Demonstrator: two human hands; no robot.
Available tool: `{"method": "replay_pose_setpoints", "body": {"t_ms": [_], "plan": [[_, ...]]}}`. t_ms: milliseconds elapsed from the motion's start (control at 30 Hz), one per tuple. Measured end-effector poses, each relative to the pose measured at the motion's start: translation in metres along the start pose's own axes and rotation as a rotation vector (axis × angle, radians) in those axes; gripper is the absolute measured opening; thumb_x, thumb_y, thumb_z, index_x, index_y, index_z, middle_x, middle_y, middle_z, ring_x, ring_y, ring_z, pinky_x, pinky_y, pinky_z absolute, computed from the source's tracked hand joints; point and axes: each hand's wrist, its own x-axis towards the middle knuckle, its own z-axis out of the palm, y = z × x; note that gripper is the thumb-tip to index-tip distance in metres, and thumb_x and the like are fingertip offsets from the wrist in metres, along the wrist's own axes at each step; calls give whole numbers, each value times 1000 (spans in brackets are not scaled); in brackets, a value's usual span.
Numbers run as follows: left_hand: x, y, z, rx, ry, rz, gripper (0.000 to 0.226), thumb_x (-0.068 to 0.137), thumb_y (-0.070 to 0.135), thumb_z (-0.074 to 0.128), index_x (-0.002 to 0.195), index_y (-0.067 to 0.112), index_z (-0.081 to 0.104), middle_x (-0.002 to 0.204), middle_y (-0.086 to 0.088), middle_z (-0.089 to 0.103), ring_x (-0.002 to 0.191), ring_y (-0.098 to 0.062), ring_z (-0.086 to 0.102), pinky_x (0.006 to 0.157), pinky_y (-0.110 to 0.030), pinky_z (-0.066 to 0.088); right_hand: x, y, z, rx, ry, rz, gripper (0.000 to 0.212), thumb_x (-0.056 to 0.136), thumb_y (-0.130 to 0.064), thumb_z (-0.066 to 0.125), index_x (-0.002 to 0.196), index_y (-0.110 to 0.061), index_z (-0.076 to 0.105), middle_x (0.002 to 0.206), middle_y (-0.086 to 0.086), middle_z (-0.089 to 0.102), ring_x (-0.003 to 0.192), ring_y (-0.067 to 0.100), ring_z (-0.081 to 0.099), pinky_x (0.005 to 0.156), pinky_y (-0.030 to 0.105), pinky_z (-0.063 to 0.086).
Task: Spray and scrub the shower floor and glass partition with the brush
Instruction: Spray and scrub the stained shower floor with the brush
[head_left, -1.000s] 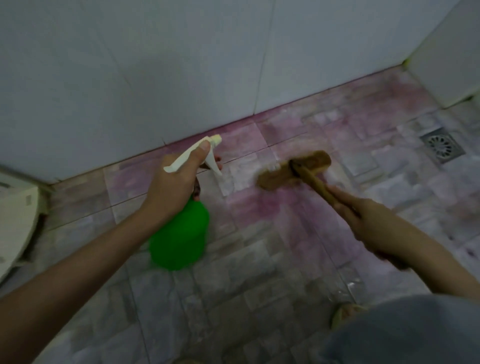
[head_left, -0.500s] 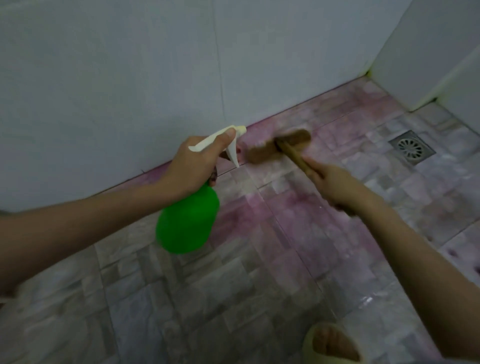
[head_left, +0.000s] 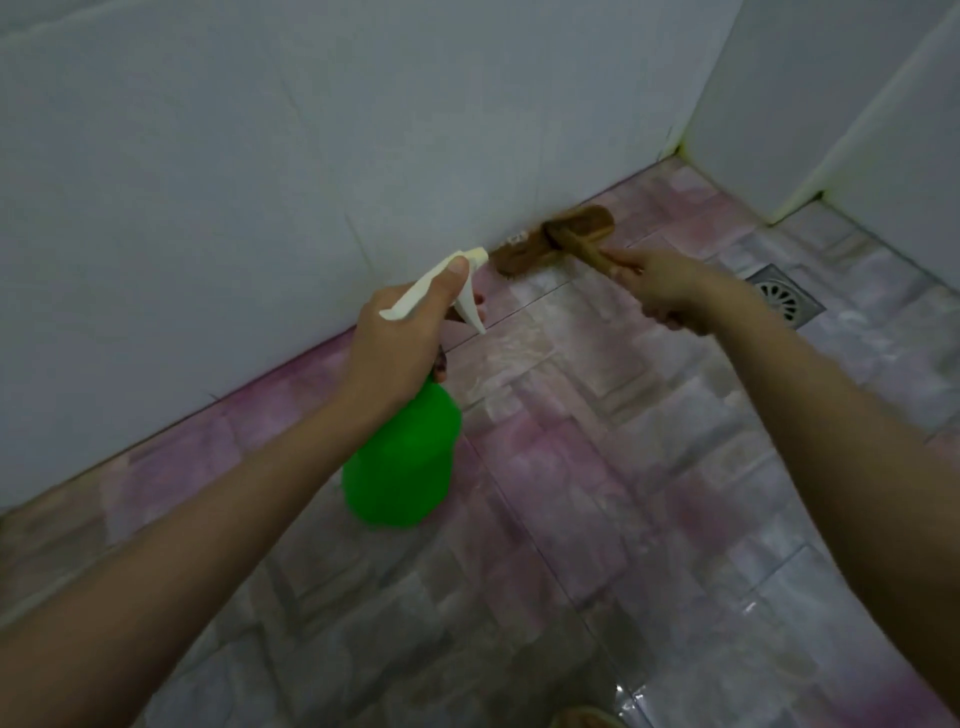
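Wet floor (head_left: 597, 519): pink and grey tiles with a shine at 5 o'clock near the bottom edge. A slip here looks the nearest hazard, as the person leans forward with both arms stretched out.
Left hand (head_left: 402, 348): at centre, fingers curled tight round the neck of the spray bottle (head_left: 402, 462), one finger on top of the white head, another reaching to the trigger.
Spray bottle axis: green body hangs toward 6 o'clock, nozzle points toward 1 o'clock, at the brush and the wall foot. A squeeze now would likely wet the brush and the wall, not the open floor; the full-looking body could twist in a one-handed grip.
Right hand (head_left: 670, 291): at 2 o'clock from centre, fingers closed round the brush handle, forefinger laid along it.
Brush (head_left: 556, 239): at 1 o'clock, head on the floor right against the wall (head_left: 260, 182). Long axis of the head runs along the wall foot, 8 to 2 o'clock; the handle comes back toward 4 o'clock. Blurred, so bristle contact is hard to tell.
Brush risk: pushed harder, it could knock on the wall or skid on the wet tile.
Drain (head_left: 784, 301): at 3 o'clock, beyond the right hand, apart from the brush.
Glass partition: cannot tell which far panel it is.
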Motion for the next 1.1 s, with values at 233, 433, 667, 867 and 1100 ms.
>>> {"method": "replay_pose_setpoints", "body": {"t_ms": [233, 433, 667, 867, 1100], "plan": [[16, 18, 33, -20, 1, 19, 32, 97, 51, 54, 78, 40, 77, 93, -27, 75, 37, -6, 45, 41, -18, 39, -46, 46, -28, 112, -118, 176, 41, 100, -43, 37, 140, -50, 34, 69, 10, 48, 46, 18, 39, 42, 25, 35], [30, 26, 63, -38, -35, 38, 36, 100, 46, 53, 74, 42, 76, 88, -4, 79, 39, -8, 49, 42, -23, 42, 31, 68, -60, -54, 50, 102, 43, 100, -44, 33, 144, -41, 35, 74, 11, 54, 57, 25, 51, 49, 27, 42], [54, 38, 100, -26, -59, 49, 37, 100, 46, 53, 72, 42, 77, 88, -8, 79, 35, -11, 46, 41, -24, 43, 45, 99, -82, 34, 66, 113, 43, 100, -39, 38, 144, -40, 37, 76, 13, 50, 54, 24, 49, 48, 26, 40], [77, 42, 122, 0, -77, 63, 35, 92, 56, 53, 83, 34, 79, 87, 0, 80, 91, -48, 67, 63, -35, 55, 31, 135, -109, 49, 12, 187, 40, 100, -42, 37, 140, -49, 35, 66, 12, 51, 44, 21, 45, 47, 25, 40], [113, 49, 146, 32, -163, 65, 49, 73, 71, 57, 85, 30, 81, 94, -24, 75, 74, -51, 66, 43, -24, 44, 60, 127, -89, 111, 121, 123, 42, 100, -41, 37, 142, -45, 34, 72, 11, 51, 60, 26, 54, 51, 28, 43]]}}
